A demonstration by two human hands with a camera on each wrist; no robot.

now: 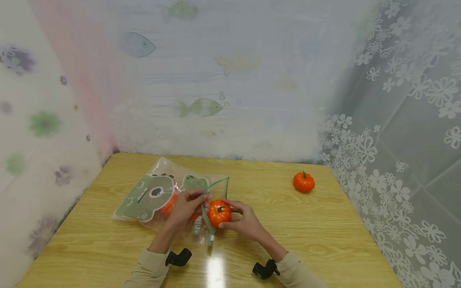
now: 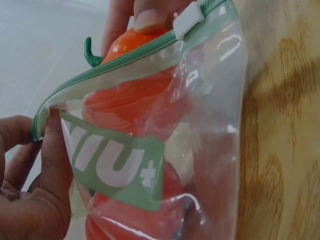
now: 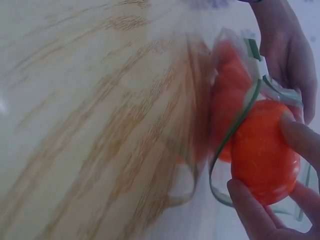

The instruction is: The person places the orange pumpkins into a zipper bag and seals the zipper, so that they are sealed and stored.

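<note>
A clear zip bag (image 1: 155,196) with a green dinosaur print lies on the table, its green-edged mouth facing right. My left hand (image 1: 185,208) pinches the upper edge of that mouth, as the left wrist view also shows. In my right hand (image 1: 246,220) is a small orange pumpkin (image 1: 219,213) with a green stem, gripped between thumb and fingers at the bag's opening. The right wrist view shows the pumpkin (image 3: 265,152) partly within the mouth. Other orange-red pumpkins (image 2: 130,215) show through the plastic. A white slider (image 2: 188,21) sits on the zip.
Another orange pumpkin (image 1: 304,182) stands at the table's back right. The wooden table (image 1: 324,240) reaches back to a curtain (image 1: 230,80) printed with fish. Flowered sheets hang on both sides.
</note>
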